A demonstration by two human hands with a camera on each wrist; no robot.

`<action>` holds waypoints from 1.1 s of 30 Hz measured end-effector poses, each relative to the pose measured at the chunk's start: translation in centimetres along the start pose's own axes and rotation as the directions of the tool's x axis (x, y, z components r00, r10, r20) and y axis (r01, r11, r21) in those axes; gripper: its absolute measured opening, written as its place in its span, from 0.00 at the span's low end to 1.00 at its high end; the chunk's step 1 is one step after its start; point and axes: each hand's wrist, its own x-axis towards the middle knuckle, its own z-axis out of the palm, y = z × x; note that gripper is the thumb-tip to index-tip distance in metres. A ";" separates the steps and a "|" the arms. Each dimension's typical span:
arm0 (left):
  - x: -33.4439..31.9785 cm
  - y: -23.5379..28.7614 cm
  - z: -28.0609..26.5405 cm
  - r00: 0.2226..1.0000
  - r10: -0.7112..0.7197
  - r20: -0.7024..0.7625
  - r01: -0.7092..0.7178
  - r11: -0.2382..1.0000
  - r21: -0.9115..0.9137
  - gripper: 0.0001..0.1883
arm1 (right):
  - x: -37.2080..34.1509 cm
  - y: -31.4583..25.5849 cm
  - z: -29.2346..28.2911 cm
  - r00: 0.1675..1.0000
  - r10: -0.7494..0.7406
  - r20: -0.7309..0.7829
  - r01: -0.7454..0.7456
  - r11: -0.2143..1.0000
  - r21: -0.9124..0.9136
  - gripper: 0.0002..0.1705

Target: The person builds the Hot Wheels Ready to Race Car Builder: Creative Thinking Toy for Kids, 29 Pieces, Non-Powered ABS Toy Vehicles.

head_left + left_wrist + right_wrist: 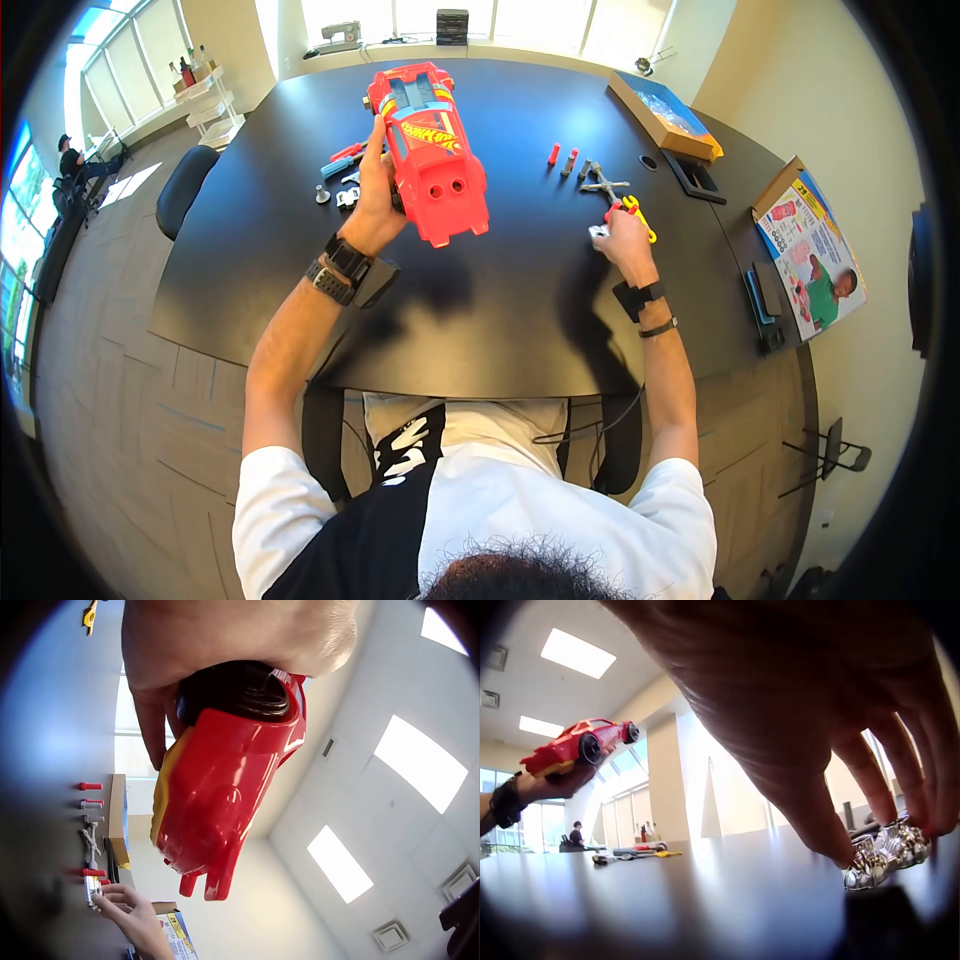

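Note:
A red toy car (437, 135) is raised above the dark table by my left hand (374, 208), which grips its side near a black wheel (238, 691). Its red end with two round holes points toward me in the head view. To the right, my right hand (627, 243) reaches down to the tabletop. Its thumb and fingers pinch a shiny chrome toy engine piece (885, 856) low at the table surface. Just beyond that hand lie a grey cross-shaped wrench (603, 186) and a yellow toy tool (640, 216), partly covered by the fingers.
Several red and grey bolts (570, 162) stand past the right hand. Left of the car are a toy screwdriver (345, 162) and small silver pieces (347, 198). An open cardboard box (664, 112) lies back right; a printed box (812, 250) sits at the right edge.

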 end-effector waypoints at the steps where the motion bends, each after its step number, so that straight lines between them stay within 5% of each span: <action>1: -0.1 0.0 0.3 1.000 0.014 -0.008 -0.014 1.000 0.016 0.47 | -0.7 -1.6 -1.4 0.995 -0.088 -0.055 0.095 0.987 0.131 0.19; 6: -0.2 -0.3 0.7 1.000 0.020 0.003 -0.020 0.999 0.046 0.48 | -5.9 -13.3 -11.2 0.905 -0.249 -0.346 0.416 0.691 0.591 0.22; 9: -0.1 -0.5 1.1 0.998 0.063 -0.005 -0.062 0.995 0.081 0.47 | -8.1 -17.7 -13.0 0.825 -0.326 -0.462 0.559 0.594 0.579 0.21; 18: -1.4 -0.2 2.0 0.994 0.051 0.094 -0.066 0.984 0.164 0.22 | -8.1 -21.6 -11.9 0.773 -0.388 -0.501 0.620 0.631 0.468 0.22; 33: -1.0 -0.5 0.4 0.997 -0.014 0.075 -0.010 0.951 0.308 0.31 | -6.7 -18.7 -11.9 0.816 -0.331 -0.475 0.566 0.623 0.540 0.22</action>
